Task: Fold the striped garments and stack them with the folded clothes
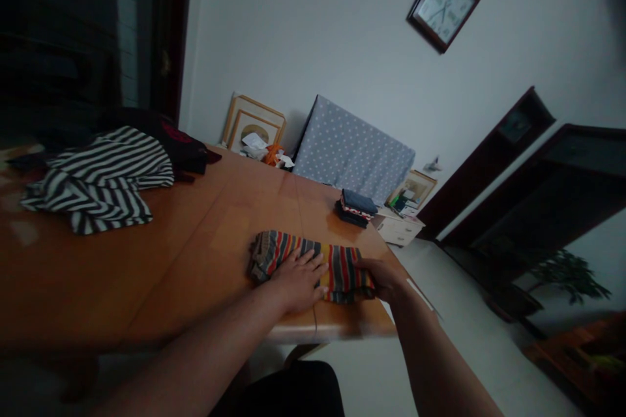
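A striped knit garment point(342, 267), banded in red, yellow, grey and dark colours, lies folded into a narrow strip near the front edge of the wooden table. My left hand point(299, 277) rests flat on its middle with the fingers spread. At the garment's right end, my right hand point(382, 277) grips the edge, thumb on top and the other fingers mostly hidden underneath. Ribbed grey-brown fabric shows at the left end.
On the wooden table point(195, 260), a black-and-white striped garment point(112, 176) lies crumpled beside dark clothes point(180, 150) at the left. A small folded stack of clothes point(357, 207) sits near the right edge. Behind stand a dotted cloth-covered panel point(352, 146) and a white cabinet point(398, 229).
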Demonstrator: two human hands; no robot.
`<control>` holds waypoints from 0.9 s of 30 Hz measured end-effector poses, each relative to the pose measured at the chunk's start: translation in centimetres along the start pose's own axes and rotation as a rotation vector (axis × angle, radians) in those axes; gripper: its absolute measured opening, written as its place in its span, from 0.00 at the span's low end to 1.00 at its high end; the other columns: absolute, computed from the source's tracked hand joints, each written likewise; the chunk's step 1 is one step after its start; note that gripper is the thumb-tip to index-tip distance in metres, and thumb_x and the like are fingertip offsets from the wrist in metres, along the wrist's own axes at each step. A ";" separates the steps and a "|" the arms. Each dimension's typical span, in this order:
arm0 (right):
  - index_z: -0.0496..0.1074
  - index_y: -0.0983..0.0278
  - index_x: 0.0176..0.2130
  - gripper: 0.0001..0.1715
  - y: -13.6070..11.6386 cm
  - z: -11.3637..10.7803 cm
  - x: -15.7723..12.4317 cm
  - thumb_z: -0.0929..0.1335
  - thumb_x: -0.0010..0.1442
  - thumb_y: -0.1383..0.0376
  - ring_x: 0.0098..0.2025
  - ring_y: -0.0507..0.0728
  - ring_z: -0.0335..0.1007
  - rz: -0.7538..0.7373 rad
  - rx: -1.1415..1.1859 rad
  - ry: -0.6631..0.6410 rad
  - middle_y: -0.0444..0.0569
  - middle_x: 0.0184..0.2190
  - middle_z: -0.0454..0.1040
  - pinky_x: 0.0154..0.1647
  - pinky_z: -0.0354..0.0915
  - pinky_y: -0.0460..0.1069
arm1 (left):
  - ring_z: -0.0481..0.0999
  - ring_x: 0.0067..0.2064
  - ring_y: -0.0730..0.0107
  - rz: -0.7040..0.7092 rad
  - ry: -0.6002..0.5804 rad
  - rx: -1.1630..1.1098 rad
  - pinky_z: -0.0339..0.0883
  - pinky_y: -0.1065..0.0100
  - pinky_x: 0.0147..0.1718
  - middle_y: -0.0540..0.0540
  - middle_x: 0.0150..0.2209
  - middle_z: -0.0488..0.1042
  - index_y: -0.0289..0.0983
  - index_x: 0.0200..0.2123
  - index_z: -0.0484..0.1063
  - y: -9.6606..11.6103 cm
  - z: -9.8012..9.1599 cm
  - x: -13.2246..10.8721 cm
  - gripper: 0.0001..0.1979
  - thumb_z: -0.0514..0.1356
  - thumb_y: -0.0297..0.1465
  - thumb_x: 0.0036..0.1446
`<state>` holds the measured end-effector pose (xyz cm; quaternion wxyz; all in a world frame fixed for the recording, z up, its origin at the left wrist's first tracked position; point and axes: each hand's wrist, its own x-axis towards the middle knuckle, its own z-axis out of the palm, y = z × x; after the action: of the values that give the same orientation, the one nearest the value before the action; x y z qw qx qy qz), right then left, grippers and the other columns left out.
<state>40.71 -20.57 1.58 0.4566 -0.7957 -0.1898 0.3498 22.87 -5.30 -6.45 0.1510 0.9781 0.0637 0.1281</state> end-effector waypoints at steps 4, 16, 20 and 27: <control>0.73 0.67 0.45 0.17 -1.7 1.8 -0.5 0.67 0.55 0.64 0.34 0.58 0.79 -0.120 0.090 -0.131 0.53 0.35 0.80 0.34 0.74 0.50 | 0.44 0.73 0.52 -0.010 -0.009 -0.002 0.33 0.45 0.68 0.46 0.72 0.50 0.46 0.71 0.53 0.3 -0.8 -0.1 0.34 0.45 0.51 0.66; 0.72 0.63 0.37 0.13 -2.3 7.1 1.0 0.70 0.47 0.69 0.22 0.50 0.68 -0.176 0.078 -0.120 0.43 0.25 0.74 0.22 0.62 0.43 | 0.56 0.68 0.45 0.082 0.098 -0.226 0.46 0.48 0.67 0.42 0.66 0.64 0.43 0.63 0.64 -0.6 -1.9 -0.4 0.32 0.61 0.41 0.55; 0.71 0.64 0.35 0.11 -2.6 7.1 1.0 0.69 0.47 0.69 0.21 0.50 0.67 -0.182 0.048 -0.098 0.42 0.24 0.73 0.22 0.62 0.44 | 0.72 0.53 0.56 -0.043 0.195 -0.535 0.65 0.59 0.54 0.42 0.50 0.75 0.39 0.47 0.72 -1.7 -3.0 -0.1 0.16 0.55 0.30 0.55; 0.73 0.64 0.35 0.09 -3.5 8.3 0.1 0.70 0.49 0.67 0.21 0.50 0.68 -0.225 -0.159 -0.057 0.45 0.23 0.75 0.21 0.59 0.43 | 0.73 0.51 0.61 -0.289 0.368 -0.980 0.65 0.63 0.53 0.43 0.46 0.75 0.37 0.44 0.69 -2.5 -3.6 0.8 0.13 0.50 0.31 0.59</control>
<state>34.78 -13.79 1.70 0.4230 -0.7927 -0.3178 0.3027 22.48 -1.75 -3.68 0.5921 0.7357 0.1558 0.2897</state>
